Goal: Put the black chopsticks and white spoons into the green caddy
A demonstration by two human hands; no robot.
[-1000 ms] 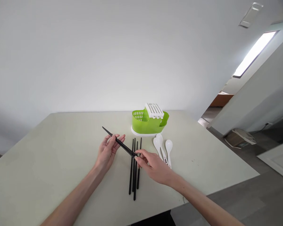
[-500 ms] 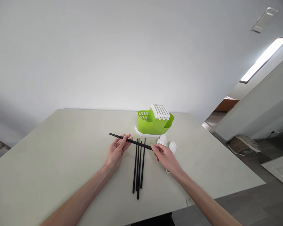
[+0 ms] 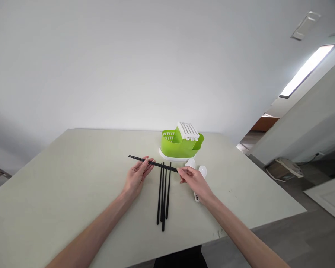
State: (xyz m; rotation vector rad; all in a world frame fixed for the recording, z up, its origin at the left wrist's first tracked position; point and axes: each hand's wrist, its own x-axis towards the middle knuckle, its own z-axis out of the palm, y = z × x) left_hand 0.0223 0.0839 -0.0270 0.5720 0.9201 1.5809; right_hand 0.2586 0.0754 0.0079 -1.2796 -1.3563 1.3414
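Chopsticks [image 3: 153,163], black and held as a pair, span the gap between both hands just above the tabletop [image 3: 72,178], lying nearly level with the far end pointing left. Fingers of the left hand [image 3: 136,176] curl loosely under and around the pair near its middle, thumb on top. Fingers of the right hand [image 3: 194,180] pinch the near end of the pair between thumb and forefinger.

Below the held pair, a bundle of loose chopsticks [image 3: 163,195] lies flat on the tabletop, side by side and running toward the person, between the two wrists. Behind the right hand, white spoons [image 3: 202,171] rest on the tabletop, their bowls showing past the knuckles and one handle end poking out under the wrist; how many there are cannot be told.

Farther back stands a green holder [image 3: 181,145] with slotted walls, on a white base, with a white slotted insert [image 3: 188,130] sitting tilted in its top.
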